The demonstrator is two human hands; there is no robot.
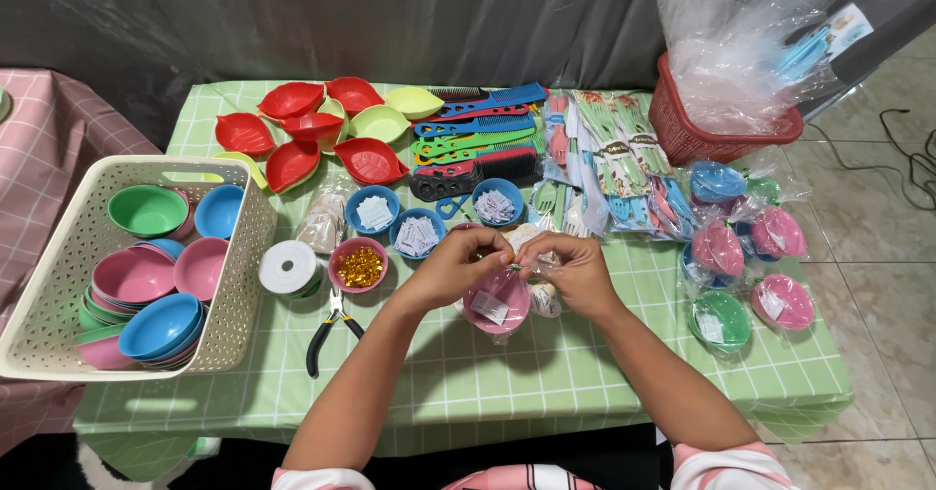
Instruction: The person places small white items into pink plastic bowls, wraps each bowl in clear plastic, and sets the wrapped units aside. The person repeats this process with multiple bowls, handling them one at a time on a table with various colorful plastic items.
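Note:
My left hand [458, 266] and my right hand [570, 271] meet over the middle of the table, fingertips pinching the gathered top of a clear plastic bag. Inside that bag sits a pink bowl [497, 303] with a white paper slip in it, resting on the green checked tablecloth [487, 373]. Both hands grip the bag's neck just above the bowl. A small pink bowl of gold bits [360, 266] and a white spool of wire [289, 267] lie to the left of my left hand.
A cream basket [58, 256] of coloured bowls stands at left. Black-handled pliers [327, 339] lie near it. Blue bowls of paper slips [417, 234], leaf-shaped dishes [312, 129], combs [478, 134], cutlery packs [614, 158], bagged bowls [751, 266] and a red basket [702, 134] fill the back and right.

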